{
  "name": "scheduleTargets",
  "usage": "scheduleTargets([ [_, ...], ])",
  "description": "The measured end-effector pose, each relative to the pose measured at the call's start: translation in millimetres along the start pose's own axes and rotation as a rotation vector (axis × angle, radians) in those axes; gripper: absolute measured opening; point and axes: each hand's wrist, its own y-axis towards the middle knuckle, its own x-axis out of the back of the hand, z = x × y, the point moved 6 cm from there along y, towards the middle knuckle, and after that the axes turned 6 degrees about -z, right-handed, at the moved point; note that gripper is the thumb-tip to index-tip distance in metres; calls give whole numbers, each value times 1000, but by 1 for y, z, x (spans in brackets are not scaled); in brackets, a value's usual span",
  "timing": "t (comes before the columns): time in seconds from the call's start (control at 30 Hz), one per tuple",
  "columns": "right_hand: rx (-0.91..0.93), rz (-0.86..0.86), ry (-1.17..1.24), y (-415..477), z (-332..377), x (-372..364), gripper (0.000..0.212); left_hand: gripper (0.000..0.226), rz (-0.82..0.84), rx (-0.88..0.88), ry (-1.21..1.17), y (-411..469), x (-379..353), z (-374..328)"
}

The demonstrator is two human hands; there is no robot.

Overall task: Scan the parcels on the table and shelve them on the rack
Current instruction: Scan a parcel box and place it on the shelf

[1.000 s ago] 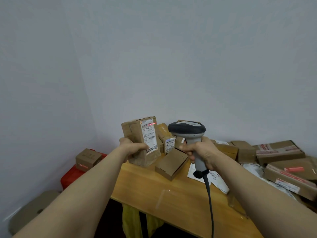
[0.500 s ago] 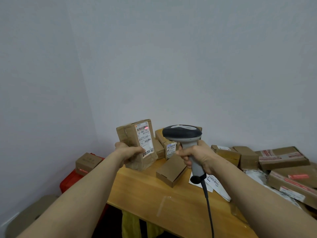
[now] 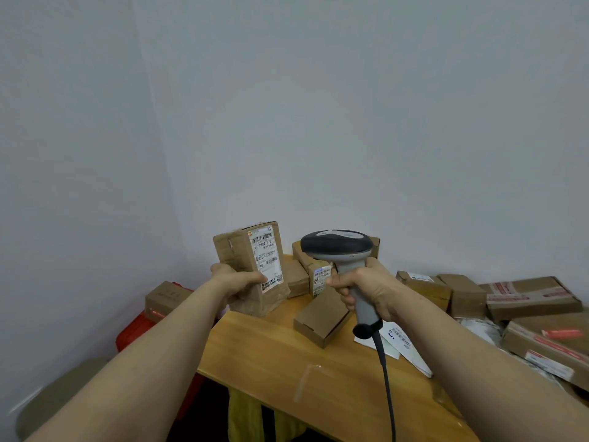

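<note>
The parcel (image 3: 242, 266) in my left hand (image 3: 237, 282) is creased, matt brown cardboard with a smooth white paper label (image 3: 267, 260). My scanner (image 3: 338, 247) is smooth matt plastic. The table (image 3: 287, 362) is varnished wood with a soft sheen.

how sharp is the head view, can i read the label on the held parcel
Head view: soft light, no glare; the shipping label on the parcel in the left hand shows its large code sharply, fine print blurs; forearms stretch at the wide-angle edges.
</note>
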Motion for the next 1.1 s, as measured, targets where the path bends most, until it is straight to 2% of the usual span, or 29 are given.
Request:
scheduleTargets([
  [0.13, -26, -13, 5, 0, -3, -1, 10, 88, 8, 2, -2, -2, 2, 1],
  [0.27, -67, -86, 116, 7, -8, 1, 18, 69, 29, 38, -99, -9, 7, 5],
  [0.4, -84, -109, 226, 20, -17, 0, 14, 59, 44, 78, -207, -29, 23, 17],
  [0.6, -247, -24, 148, 35, -71, -45, 10, 60, -154, 194, -243, -74, 85, 76],
  [0.77, -324, 111, 81, 14, -104, -123, 14, 38, -286, 276, -242, -139, 168, 138],
  [0.9, -282, 244, 64, -33, -103, -211, 9, 21, -408, 306, -309, -203, 238, 176],
  [1.1, -219, 423, 3, -145, -86, -356, 9, 33, -507, 307, -347, -334, 363, 230],
])
